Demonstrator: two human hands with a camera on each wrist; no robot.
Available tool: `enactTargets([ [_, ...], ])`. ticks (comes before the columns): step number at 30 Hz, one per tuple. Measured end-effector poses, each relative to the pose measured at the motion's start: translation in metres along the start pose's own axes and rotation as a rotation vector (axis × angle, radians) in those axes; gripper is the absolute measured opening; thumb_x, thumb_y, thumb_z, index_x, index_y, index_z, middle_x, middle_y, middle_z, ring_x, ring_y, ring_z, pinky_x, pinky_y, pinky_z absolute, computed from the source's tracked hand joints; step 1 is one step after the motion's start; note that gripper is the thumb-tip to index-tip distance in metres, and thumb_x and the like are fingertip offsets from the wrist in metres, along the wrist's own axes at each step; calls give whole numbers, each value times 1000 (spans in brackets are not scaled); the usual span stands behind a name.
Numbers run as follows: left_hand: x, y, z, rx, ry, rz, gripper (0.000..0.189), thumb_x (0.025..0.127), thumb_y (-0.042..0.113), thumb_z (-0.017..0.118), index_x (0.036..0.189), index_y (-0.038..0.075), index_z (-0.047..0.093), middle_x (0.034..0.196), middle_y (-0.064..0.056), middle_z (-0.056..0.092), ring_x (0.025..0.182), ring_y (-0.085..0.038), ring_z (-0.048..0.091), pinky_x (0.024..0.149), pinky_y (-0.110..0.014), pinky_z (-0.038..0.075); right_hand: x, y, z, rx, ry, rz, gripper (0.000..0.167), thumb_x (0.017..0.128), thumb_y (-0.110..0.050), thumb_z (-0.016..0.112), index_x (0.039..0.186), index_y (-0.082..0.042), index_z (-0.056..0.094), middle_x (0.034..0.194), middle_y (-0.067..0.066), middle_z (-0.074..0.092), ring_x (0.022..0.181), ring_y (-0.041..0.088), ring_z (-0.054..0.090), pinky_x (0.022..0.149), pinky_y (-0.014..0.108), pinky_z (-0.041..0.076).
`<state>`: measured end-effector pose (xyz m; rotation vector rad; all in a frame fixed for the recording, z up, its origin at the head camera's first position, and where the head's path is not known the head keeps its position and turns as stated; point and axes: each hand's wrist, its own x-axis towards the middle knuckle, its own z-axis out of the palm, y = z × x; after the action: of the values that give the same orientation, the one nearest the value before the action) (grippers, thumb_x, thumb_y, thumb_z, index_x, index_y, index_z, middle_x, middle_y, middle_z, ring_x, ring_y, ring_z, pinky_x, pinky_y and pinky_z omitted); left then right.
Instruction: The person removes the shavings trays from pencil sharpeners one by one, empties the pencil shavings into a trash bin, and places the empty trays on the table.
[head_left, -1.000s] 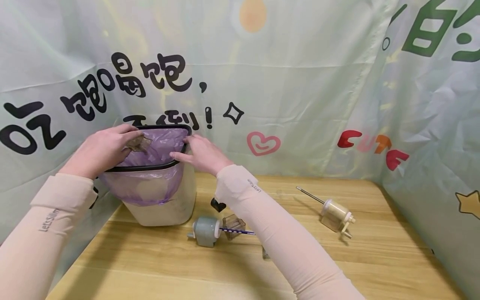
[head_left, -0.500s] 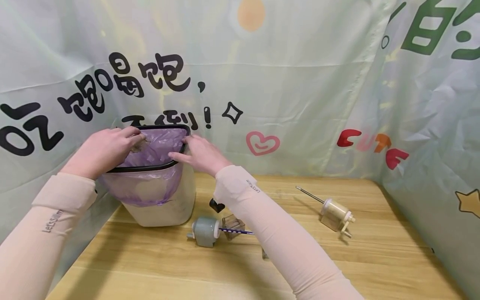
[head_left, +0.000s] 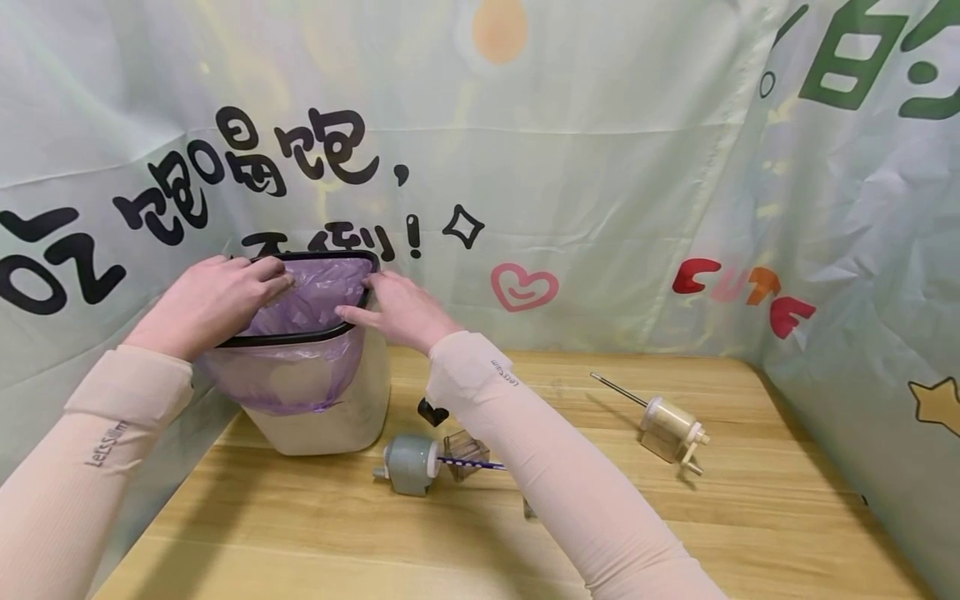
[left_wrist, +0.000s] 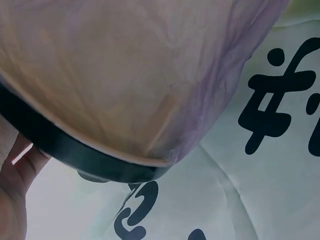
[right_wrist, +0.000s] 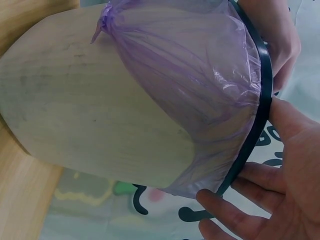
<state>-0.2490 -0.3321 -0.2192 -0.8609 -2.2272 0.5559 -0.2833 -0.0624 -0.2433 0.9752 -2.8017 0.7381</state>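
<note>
A white trash bin with a black rim and a purple bag folded over it stands at the back left. My left hand reaches over the rim, palm side down, with curled fingers above the bag's opening. The clear brown shavings box it holds is now hidden behind those fingers. In the right wrist view, the left hand shows beyond the rim. My right hand grips the bin's right rim, thumb on one side and fingers on the other.
On the wooden table lies a grey-blue pencil sharpener with a purple pencil in it. Nearby are a clear brown box and a black piece. A cream sharpener with a dark pencil lies right.
My left hand has turned slightly, and the shavings box, earlier visible past the fingers, has gone out of sight behind them. The right hand keeps its place on the rim.
</note>
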Motion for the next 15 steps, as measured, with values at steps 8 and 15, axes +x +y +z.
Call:
enactTargets([
  [8, 2, 0, 2, 39, 23, 53, 30, 86, -12, 67, 105, 9, 77, 101, -10, 65, 73, -35, 63, 57, -45, 49, 1, 0, 1, -1, 2, 6, 75, 107, -58, 58, 161, -6, 47, 166, 11, 50, 153, 27, 49, 126, 42, 43],
  [15, 1, 0, 3, 11, 33, 57, 27, 85, -16, 66, 96, 7, 73, 93, -9, 59, 77, -35, 62, 58, -49, 53, 0, 0, 1, 6, 6, 6, 74, 107, -57, 59, 160, -6, 49, 165, 11, 51, 152, 27, 51, 124, 43, 45],
])
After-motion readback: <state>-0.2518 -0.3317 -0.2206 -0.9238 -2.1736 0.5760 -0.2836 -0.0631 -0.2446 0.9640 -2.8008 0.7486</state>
